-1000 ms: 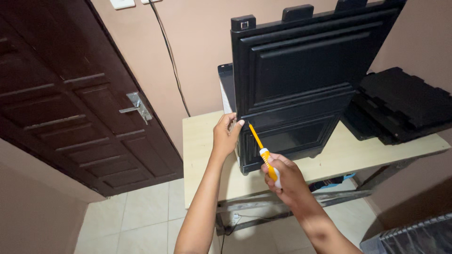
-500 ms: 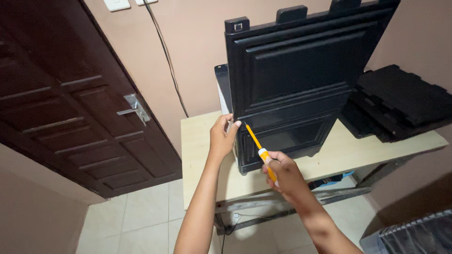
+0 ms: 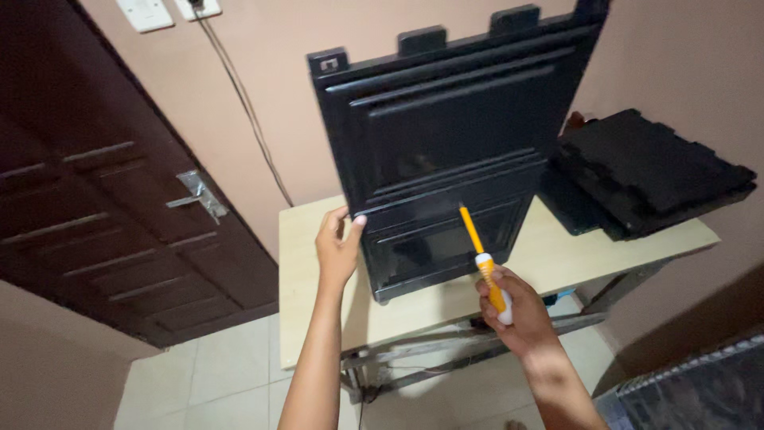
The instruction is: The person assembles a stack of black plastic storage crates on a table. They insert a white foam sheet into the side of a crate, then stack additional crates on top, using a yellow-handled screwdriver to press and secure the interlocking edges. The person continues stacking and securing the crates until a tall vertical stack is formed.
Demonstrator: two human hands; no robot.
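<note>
Head view: left hand gripped the left edge of the black panel, fingers curled round the edge, thumb on the front face near the seam between the upper and lower sections. The panel stood upright on the pale table, tilted slightly, long axis vertical, top tabs near the top of frame, bottom edge resting on the tabletop near the table's near side. Right hand was closed around the handle of a yellow screwdriver; shaft pointed up and slightly left, tip at or just in front of the panel face around mid-height, right of centre. Could not tell if the tip touched.

Key relation: the panel lay far and up from the right hand, screwdriver axis close to parallel with the panel's long axis. The left hand was the nearer one, already touching; the right hand sat apart, below the bottom edge.

Room: bare tabletop left of the panel, a strip along the near edge. Right side crowded by a stack of black parts lying flat, just beside the panel's right edge. Wall close behind, brown door well left, a cable hanging down the wall.
</note>
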